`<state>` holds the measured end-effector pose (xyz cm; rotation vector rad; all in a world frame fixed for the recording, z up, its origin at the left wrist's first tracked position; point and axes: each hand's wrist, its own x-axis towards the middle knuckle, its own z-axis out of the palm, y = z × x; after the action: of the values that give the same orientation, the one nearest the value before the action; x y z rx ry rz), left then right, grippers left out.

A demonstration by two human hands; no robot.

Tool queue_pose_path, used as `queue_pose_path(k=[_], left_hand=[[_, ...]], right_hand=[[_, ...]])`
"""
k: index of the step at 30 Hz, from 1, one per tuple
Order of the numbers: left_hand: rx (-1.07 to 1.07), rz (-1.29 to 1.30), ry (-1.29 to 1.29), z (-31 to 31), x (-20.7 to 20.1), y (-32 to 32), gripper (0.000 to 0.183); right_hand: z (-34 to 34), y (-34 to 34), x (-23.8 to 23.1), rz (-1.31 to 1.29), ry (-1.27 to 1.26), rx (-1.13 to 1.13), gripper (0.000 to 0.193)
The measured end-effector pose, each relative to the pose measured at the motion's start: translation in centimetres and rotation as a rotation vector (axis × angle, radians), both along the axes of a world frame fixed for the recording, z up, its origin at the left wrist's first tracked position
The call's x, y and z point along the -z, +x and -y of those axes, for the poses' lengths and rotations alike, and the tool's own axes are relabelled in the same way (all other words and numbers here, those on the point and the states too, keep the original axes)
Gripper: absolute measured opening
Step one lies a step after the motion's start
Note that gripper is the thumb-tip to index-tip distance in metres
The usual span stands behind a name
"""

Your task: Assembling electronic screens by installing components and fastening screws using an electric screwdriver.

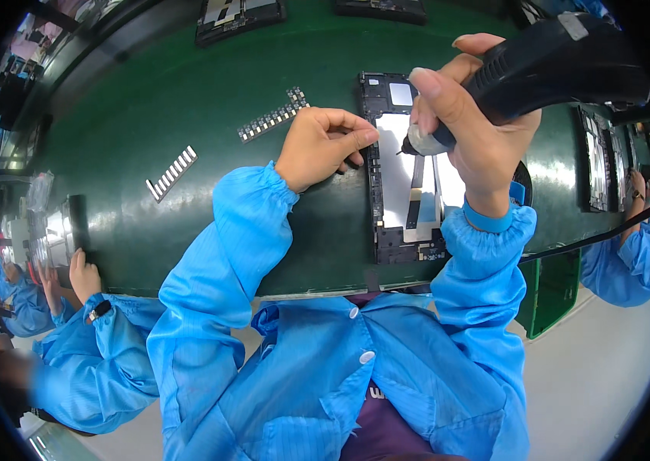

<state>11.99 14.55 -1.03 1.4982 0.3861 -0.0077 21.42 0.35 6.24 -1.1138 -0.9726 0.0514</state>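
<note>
On the green table lies an opened tablet-like device [394, 196], with a black frame, a silvery-white plate and dark flat cables. My right hand [486, 146] wraps round a black electric screwdriver [548, 65]. The tool slants in from the upper right, and its pale collar and thin bit hang over the device's plate; whether the bit touches cannot be told. At the device's left edge, my left hand [326, 146] is closed in a pinch, and whatever its fingertips hold is hidden. Just beyond that hand lies a dark strip of small metallic pieces [267, 123].
A shorter strip of white pieces [172, 174] lies farther left. More devices rest at the far edge [239, 17] and on the right [600, 157]. A green bin [554, 292] stands below the table edge. Co-workers in blue sleeves sit at left [113, 346] and right [625, 257].
</note>
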Motion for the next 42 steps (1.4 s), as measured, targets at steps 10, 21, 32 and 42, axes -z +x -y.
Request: queue_pose_path(k=[10, 21, 32, 42], left_hand=[[-0.095, 0.069, 0.16, 0.6, 0.3, 0.5, 0.013], [0.02, -0.039, 0.142, -0.7, -0.2, 1.5, 0.016], [0.103, -0.12, 0.092, -1.5, -0.6, 2.2, 0.014], [0.208, -0.029, 0.298, -5.6, -2.1, 1.6, 0.018]], right_hand=[[-2.5, -0.2, 1.5, -0.024, -0.063, 0.044, 0.035], [-3.0, -0.2, 2.1, -0.039, -0.071, 0.049, 0.033], [-3.3, 0.1, 2.5, -0.019, -0.08, 0.043, 0.033], [-3.7, -0.9, 2.6, 0.083, -0.154, 0.039, 0.032]])
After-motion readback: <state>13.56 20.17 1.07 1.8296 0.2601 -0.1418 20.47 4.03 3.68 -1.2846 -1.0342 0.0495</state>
